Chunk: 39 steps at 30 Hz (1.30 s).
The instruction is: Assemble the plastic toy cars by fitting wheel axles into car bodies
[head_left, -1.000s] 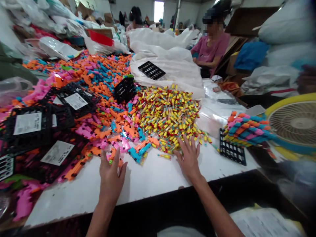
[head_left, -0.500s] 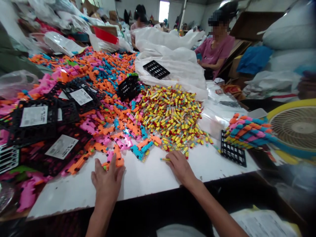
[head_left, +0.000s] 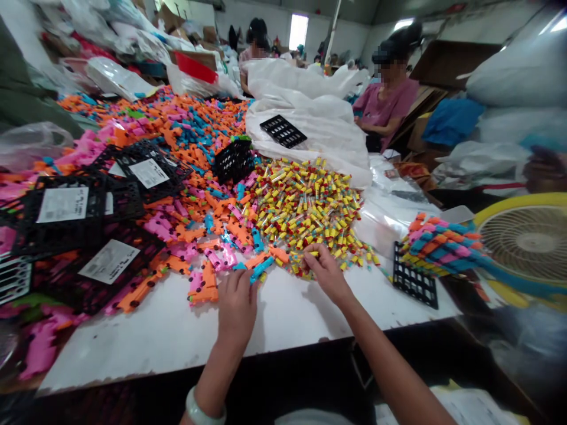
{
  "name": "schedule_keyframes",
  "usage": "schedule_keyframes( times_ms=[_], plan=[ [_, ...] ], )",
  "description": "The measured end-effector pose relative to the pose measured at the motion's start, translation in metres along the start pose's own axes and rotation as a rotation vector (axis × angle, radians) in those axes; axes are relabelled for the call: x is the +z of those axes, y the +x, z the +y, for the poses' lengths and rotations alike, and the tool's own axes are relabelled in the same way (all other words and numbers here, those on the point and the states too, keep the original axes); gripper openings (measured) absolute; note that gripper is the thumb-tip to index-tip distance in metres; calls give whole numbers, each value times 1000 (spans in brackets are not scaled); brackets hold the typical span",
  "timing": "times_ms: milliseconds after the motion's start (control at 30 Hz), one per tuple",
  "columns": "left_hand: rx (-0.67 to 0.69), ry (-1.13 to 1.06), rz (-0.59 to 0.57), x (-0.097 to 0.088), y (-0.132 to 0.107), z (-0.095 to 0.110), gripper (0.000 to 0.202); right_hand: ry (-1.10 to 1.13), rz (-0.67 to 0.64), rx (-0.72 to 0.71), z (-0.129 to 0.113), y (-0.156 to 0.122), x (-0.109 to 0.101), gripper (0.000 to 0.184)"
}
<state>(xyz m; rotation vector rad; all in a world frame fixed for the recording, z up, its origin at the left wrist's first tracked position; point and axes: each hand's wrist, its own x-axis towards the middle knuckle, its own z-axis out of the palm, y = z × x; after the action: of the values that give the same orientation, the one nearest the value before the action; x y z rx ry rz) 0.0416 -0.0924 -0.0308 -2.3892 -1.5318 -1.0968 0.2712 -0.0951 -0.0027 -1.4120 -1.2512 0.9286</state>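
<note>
My left hand, a pale bangle on its wrist, reaches over the front edge of the toy heap. Its fingers are bent together on a blue plastic toy piece with dark round spots; the fingertips are partly hidden. My right hand is at the near edge of a pile of small clear tubes with yellow and red ends. Thumb and fingers pinch one small yellow-ended tube. Just left of my left hand lies an orange toy piece.
Black slotted trays with white labels lie on the left heap. At right, a black rack leans beneath stacked coloured pieces, beside a yellow fan. White sacking lies behind the tubes. A person in pink sits beyond.
My left hand has moved right, from the orange toy piece to the blue one, its fingers drawing together. My right hand has moved slightly forward, from the bare tabletop to the tube pile.
</note>
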Motion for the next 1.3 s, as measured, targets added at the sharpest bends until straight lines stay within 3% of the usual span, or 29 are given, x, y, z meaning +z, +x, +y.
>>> schedule_keyframes(
  times_ms=[100, 200, 267, 433, 500, 600, 700, 767, 900, 1000, 1067, 1133, 1233, 1300],
  plan=[
    [-67, 146, -104, 13, 1, 20, 14, 158, -4, 91, 7, 6, 4, 19],
    [-89, 249, -196, 16, -5, 29, 9, 101, 13, 13, 12, 5, 0, 9],
    [-71, 241, -203, 14, -9, 28, 7, -108, -38, -136, 14, 4, -5, 15],
    [-39, 190, -175, 13, -12, 23, 8, -917, -288, -592, 17, 11, -5, 27],
    [-41, 208, -179, 14, -12, 22, 9, -1051, -323, -651, 18, 17, -3, 22],
    [-63, 211, -205, 11, -13, 18, 9, -1069, -299, -682, 16, 22, -2, 23],
    [-114, 114, -217, 6, -14, 14, 12, -900, -229, -659, 11, 14, 1, 25],
    [-188, -7, -205, 3, -14, 14, 15, -684, -182, -555, 9, 0, 9, 21],
    [-327, -296, -196, 1, -17, 31, 17, -170, -174, -123, 10, -37, 43, 22],
    [-273, -406, -229, 2, -20, 46, 21, 39, -190, 109, 12, -48, 62, 28],
    [-207, -440, -246, 3, -19, 48, 25, -19, -154, 93, 13, -45, 63, 30],
    [-181, -388, -207, 6, -11, 43, 25, -220, -78, -58, 14, -34, 58, 25],
    [-252, -136, -140, 15, 9, 30, 23, -649, 7, -244, 17, -14, 53, 15],
    [-304, -32, -171, 20, 22, 22, 18, -880, -27, -227, 20, -3, 55, 12]
  ],
)
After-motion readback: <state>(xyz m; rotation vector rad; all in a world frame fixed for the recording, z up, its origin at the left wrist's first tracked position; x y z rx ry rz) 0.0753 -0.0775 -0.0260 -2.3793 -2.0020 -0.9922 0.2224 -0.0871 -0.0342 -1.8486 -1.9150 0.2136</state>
